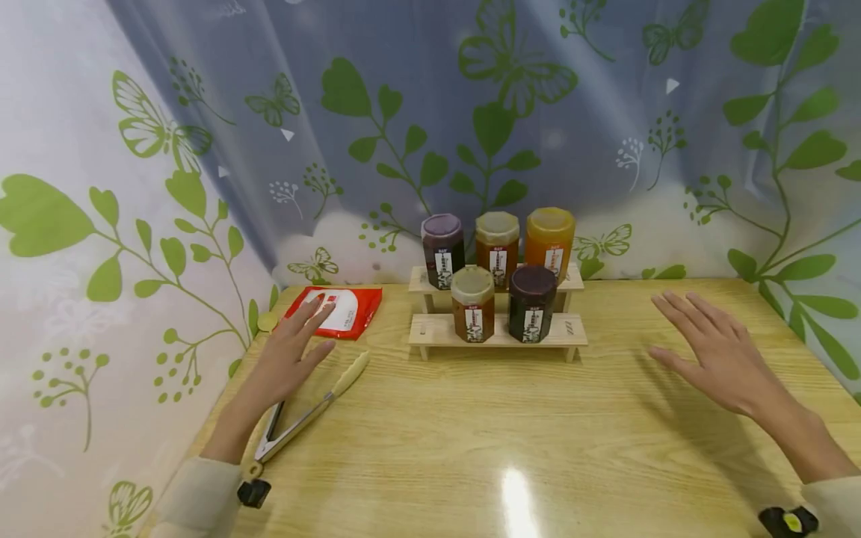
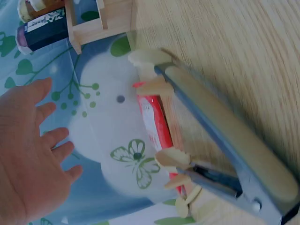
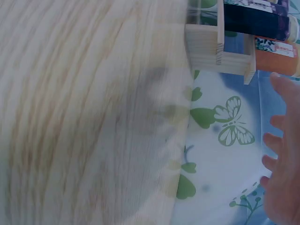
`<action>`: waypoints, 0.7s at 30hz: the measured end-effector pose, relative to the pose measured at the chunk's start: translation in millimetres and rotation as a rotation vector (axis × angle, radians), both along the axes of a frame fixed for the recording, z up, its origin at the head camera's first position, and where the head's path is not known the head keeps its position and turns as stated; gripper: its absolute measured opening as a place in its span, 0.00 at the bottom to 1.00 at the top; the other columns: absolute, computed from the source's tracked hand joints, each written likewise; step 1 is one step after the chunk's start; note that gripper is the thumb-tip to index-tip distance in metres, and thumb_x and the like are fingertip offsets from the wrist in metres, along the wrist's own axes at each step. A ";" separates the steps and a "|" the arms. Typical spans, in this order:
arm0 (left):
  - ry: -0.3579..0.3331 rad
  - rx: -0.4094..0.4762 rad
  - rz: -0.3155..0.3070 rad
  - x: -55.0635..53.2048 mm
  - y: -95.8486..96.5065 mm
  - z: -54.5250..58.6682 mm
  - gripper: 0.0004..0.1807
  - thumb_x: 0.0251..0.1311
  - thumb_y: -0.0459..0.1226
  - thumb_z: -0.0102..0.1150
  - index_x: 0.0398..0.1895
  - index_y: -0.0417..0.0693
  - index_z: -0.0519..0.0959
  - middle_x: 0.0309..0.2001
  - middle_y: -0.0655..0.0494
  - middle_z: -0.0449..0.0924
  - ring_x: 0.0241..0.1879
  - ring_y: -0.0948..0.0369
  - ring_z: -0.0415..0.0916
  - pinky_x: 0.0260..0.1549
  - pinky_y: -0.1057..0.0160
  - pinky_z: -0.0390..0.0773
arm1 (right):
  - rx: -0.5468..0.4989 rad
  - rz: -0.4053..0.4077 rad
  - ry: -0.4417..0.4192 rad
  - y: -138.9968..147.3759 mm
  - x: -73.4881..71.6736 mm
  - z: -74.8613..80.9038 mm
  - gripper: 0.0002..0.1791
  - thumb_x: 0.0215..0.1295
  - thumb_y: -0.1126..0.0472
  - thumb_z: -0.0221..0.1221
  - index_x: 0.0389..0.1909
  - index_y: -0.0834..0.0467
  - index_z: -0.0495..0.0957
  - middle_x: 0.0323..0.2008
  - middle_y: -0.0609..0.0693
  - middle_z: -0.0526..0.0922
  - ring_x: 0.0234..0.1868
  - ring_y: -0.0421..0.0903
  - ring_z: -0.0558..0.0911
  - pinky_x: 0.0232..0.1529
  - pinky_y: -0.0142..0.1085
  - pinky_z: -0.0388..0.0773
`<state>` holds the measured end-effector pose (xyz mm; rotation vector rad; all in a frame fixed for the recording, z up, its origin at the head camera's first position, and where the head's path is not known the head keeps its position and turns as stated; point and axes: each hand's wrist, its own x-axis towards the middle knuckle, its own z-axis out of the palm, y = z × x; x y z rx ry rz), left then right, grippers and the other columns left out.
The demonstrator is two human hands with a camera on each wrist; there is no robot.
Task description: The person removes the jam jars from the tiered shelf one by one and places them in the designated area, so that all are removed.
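Observation:
My left hand (image 1: pixel 285 366) hovers over the left of the table, fingers spread and holding nothing. Below it lies a pair of metal tongs (image 1: pixel 296 426) with cream-coloured ends, its arms splayed apart; the hand and wrist cover part of it. Just beyond the fingers is a red and white packet (image 1: pixel 363 308), partly overlapped by them in the head view. Over on the right, my right hand (image 1: pixel 716 355) is held above the wood with straight fingers, touching nothing, and its shadow falls beside it.
A two-step wooden stand (image 1: pixel 430 329) holds several lidded jars near the back: a dark purple one (image 1: pixel 442 258), an orange one (image 1: pixel 550 246) and amber ones among them. Patterned cloth (image 1: pixel 403 90) hangs behind and left. A small round yellowish object (image 1: pixel 267 321) sits by the packet.

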<state>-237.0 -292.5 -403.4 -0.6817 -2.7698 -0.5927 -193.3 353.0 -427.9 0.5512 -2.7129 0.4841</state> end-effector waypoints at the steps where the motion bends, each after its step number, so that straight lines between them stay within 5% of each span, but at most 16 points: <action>1: -0.029 0.039 -0.012 -0.3 1.8 -0.5 0.34 0.78 0.45 0.56 0.82 0.51 0.59 0.82 0.42 0.51 0.80 0.38 0.47 0.72 0.27 0.50 | -0.049 0.015 -0.024 -1.9 0.3 0.1 0.45 0.75 0.49 0.61 0.85 0.46 0.48 0.83 0.58 0.51 0.82 0.63 0.46 0.73 0.74 0.38; 7: -0.259 0.244 -0.038 2.4 13.7 -6.8 0.33 0.81 0.48 0.48 0.84 0.57 0.56 0.83 0.44 0.49 0.81 0.39 0.44 0.73 0.28 0.51 | -0.350 0.119 -0.234 -15.0 2.6 5.9 0.40 0.80 0.58 0.55 0.85 0.46 0.47 0.81 0.67 0.49 0.78 0.75 0.46 0.63 0.82 0.42; 12: -0.337 0.323 -0.009 5.9 26.9 -15.0 0.31 0.82 0.50 0.47 0.83 0.57 0.58 0.81 0.47 0.55 0.79 0.41 0.52 0.73 0.31 0.56 | -0.519 0.148 -0.434 -29.6 5.5 9.1 0.35 0.85 0.55 0.46 0.85 0.43 0.45 0.83 0.59 0.44 0.80 0.70 0.42 0.63 0.79 0.50; 21: -0.462 0.553 0.002 3.1 67.7 -22.7 0.31 0.82 0.54 0.44 0.82 0.57 0.60 0.78 0.47 0.62 0.77 0.45 0.59 0.74 0.38 0.60 | -0.672 0.212 -0.500 -56.1 1.3 3.3 0.32 0.87 0.53 0.40 0.85 0.55 0.45 0.81 0.62 0.52 0.79 0.69 0.49 0.67 0.75 0.52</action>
